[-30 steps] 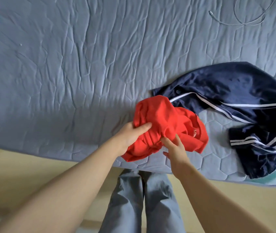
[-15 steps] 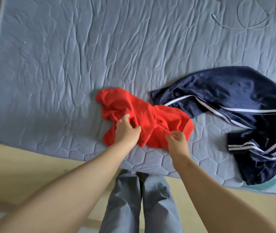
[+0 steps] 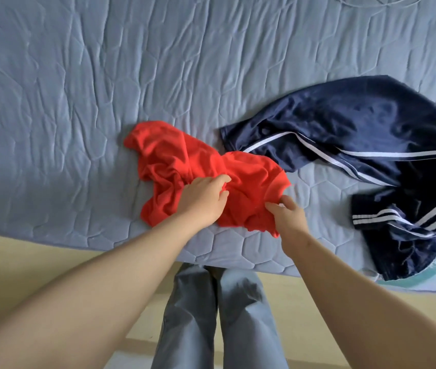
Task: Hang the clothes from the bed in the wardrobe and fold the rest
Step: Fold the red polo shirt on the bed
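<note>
Two garments, blue quilted bed [image 3: 78,89].
The left hand [image 3: 203,199] and right hand [image 3: 290,218] clutch the crumpled red garment [image 3: 174,158], fingers curled; navy white-striped garment [image 3: 371,123] at its 3 o'clock.

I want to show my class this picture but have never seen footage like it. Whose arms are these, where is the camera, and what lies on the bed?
No machine here: the arms belong to a person whose head-worn camera looks down. They stand at a bed with a quilted blue cover. On it lie a crumpled red garment and, right of it, a navy garment with white stripes. The left hand grips the red garment's middle; the right hand pinches its near edge.
</note>
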### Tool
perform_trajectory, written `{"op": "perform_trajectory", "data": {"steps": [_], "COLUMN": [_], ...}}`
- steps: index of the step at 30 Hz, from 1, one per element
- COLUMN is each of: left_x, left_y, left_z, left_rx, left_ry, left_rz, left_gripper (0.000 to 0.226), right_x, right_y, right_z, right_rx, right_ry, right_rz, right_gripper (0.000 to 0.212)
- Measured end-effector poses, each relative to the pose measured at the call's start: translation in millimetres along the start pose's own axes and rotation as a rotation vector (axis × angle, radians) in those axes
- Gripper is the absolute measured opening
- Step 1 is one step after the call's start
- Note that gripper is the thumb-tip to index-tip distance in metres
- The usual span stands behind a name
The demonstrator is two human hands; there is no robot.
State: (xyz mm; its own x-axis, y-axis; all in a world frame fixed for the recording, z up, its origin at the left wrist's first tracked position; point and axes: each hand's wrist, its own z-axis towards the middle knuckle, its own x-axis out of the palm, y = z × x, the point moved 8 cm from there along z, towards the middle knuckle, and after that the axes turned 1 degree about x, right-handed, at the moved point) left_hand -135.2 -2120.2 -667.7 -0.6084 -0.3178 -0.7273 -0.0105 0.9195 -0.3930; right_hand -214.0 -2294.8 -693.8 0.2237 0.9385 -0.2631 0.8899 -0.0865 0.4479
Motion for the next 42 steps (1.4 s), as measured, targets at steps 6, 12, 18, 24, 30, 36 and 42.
{"op": "perform_trajectory", "data": {"steps": [6, 12, 18, 24, 30, 36, 42], "left_x": [-10, -53, -71, -135, -248, -375, -462], "left_y": [-34, -14, -35, -37, -40, -52, -68], "left_z": [-31, -40, -64, -106, -145, -200, -244], "left_rx": [-0.137, -0.279, -0.014, 0.009, -0.019, -0.082, -0.117], "left_ry": [0.288, -0.203, -0.105, -0.211, -0.444, -0.677, -0.81], "left_rz": [-0.814, -0.538, -0.518, -0.368, -0.008, 0.14, 0.177], "left_gripper": [0.056, 0.039, 0.031, 0.028, 0.039, 0.037, 0.032], "right_x": [40, 40, 32, 39, 7, -22, -50], "right_y": [51, 70, 73, 116, 208, 286, 332], "right_z": [-61, -79, -88, -146, -230, -324, -389], "right_rx": [0.132, -0.042, -0.421, -0.417, -0.667, -0.911, -1.043], "right_ry": [0.458, 0.376, 0.085, 0.047, -0.103, -0.21, -0.359], "right_rz": [0.419, 0.054, -0.627, -0.562, -0.589, -0.526, -0.477], "right_gripper": [0.029, 0.034, 0.045, 0.015, 0.036, 0.04, 0.042]}}
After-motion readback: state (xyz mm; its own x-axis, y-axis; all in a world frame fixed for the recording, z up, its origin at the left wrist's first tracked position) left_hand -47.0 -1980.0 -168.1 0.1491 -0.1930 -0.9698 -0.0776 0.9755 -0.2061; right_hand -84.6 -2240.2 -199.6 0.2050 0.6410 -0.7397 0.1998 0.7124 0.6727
